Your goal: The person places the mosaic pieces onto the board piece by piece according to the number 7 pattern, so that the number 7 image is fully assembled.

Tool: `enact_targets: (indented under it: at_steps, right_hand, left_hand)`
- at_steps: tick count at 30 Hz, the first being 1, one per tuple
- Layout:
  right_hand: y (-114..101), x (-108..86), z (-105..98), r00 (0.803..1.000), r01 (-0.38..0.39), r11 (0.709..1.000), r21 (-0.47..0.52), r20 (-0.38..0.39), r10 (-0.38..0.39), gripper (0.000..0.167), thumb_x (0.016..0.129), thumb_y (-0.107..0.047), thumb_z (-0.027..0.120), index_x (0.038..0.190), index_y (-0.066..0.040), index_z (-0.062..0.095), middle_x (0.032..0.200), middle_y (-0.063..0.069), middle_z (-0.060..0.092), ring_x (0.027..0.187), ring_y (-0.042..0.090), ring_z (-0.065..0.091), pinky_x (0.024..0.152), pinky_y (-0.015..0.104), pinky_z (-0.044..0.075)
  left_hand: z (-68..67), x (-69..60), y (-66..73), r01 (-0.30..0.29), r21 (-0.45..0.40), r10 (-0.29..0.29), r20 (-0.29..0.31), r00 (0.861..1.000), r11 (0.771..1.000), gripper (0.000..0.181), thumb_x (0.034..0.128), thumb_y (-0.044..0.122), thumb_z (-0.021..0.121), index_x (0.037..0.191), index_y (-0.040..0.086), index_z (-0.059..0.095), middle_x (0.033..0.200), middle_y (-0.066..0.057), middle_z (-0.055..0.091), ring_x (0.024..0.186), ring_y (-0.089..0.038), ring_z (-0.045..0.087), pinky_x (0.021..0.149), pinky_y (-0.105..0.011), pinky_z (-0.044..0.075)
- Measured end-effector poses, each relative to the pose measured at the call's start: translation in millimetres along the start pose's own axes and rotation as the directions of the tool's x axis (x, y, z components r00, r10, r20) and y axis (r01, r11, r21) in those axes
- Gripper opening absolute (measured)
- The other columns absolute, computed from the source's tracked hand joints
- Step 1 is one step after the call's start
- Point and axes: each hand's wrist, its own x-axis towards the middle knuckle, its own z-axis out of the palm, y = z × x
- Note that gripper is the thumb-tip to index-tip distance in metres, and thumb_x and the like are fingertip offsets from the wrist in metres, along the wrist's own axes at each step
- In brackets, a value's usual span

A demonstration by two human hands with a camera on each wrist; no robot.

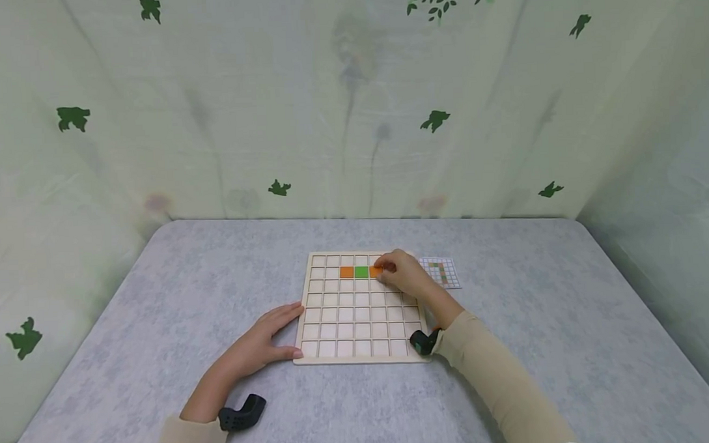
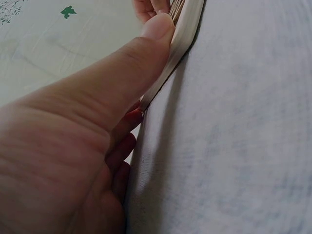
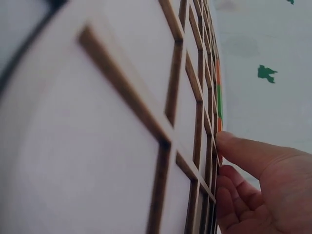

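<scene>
A wooden grid board (image 1: 362,360) with square cells lies on the table. In one of its upper rows sit an orange tile (image 1: 347,272) and a green tile (image 1: 361,272), side by side. My right hand (image 1: 406,273) reaches over the board's upper right and pinches another orange tile (image 1: 374,271) at the cell right of the green one; the fingers partly cover it. Along the board's left edge rests my left hand (image 1: 265,339), thumb near the lower corner and fingers spread higher up. The left wrist view shows the left thumb (image 2: 131,66) against the board's side.
Right of the board lies a small printed card (image 1: 441,272) with a coloured grid pattern, partly behind the right hand. A pale curtain (image 1: 327,118) with green leaf shapes hangs behind the grey table (image 1: 215,265). Both wrists wear black devices (image 1: 242,413).
</scene>
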Motion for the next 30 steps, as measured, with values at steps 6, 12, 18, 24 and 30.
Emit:
enact_targets:
  at_steps: [6, 12, 18, 24, 30]
  right_hand:
    - [-4.9, -7.1, -7.2, 0.998, -0.062, 0.994, 0.095, -0.006, 0.062, 0.036, 0.085, -0.015, 0.064, 0.12, -0.009, 0.058, 0.111, 0.006, 0.054, 0.1, 0.021, 0.05, 0.084, 0.035, 0.043]
    - [-8.0, -22.2, -26.2, 0.999, -0.017, 0.983, 0.184, -0.043, 0.025, 0.043, 0.085, -0.019, 0.064, 0.125, -0.008, 0.052, 0.119, 0.012, 0.052, 0.108, 0.026, 0.048, 0.089, 0.038, 0.041]
    - [-7.1, -53.2, -52.0, 0.99, 0.081, 0.983, 0.165, -0.129, -0.06, 0.048, 0.083, -0.026, 0.065, 0.126, -0.01, 0.05, 0.123, 0.008, 0.05, 0.109, 0.025, 0.047, 0.093, 0.04, 0.039]
    - [1.8, -91.2, -70.4, 0.982, 0.104, 0.986, 0.128, -0.173, -0.081, 0.047, 0.083, -0.02, 0.065, 0.126, -0.008, 0.049, 0.122, 0.009, 0.05, 0.108, 0.026, 0.047, 0.093, 0.044, 0.038]
    - [20.5, -122.5, -73.7, 0.985, 0.084, 0.991, 0.104, -0.161, -0.066, 0.047, 0.083, -0.02, 0.066, 0.124, -0.004, 0.05, 0.121, 0.013, 0.051, 0.107, 0.028, 0.047, 0.092, 0.045, 0.038]
  left_hand:
    - [-0.2, -0.1, 1.5, 0.003, -0.002, -0.003, 0.002, 1.0, 1.0, 0.083, 0.0729, 0.045, 0.068, 0.139, 0.007, 0.035, 0.142, -0.012, 0.03, 0.13, -0.036, 0.02, 0.1, -0.055, 0.021]
    - [-0.3, 0.2, 2.4, 0.015, -0.013, -0.015, -0.002, 1.0, 1.0, 0.084, 0.0718, 0.044, 0.069, 0.139, 0.007, 0.035, 0.143, -0.011, 0.029, 0.13, -0.035, 0.02, 0.1, -0.054, 0.02]
    - [-0.3, 0.2, 1.1, 0.012, -0.013, -0.012, -0.007, 1.0, 1.0, 0.085, 0.0713, 0.044, 0.07, 0.139, 0.007, 0.035, 0.143, -0.011, 0.029, 0.13, -0.035, 0.02, 0.1, -0.054, 0.021]
    - [-0.2, 0.7, 0.5, 0.016, -0.005, -0.016, 0.002, 1.0, 1.0, 0.085, 0.0711, 0.044, 0.07, 0.139, 0.008, 0.035, 0.143, -0.01, 0.029, 0.13, -0.034, 0.02, 0.101, -0.053, 0.02]
    - [0.5, 0.9, 1.0, 0.015, 0.004, -0.015, 0.004, 1.0, 1.0, 0.085, 0.0717, 0.045, 0.069, 0.139, 0.007, 0.034, 0.143, -0.011, 0.029, 0.13, -0.035, 0.021, 0.1, -0.054, 0.021]
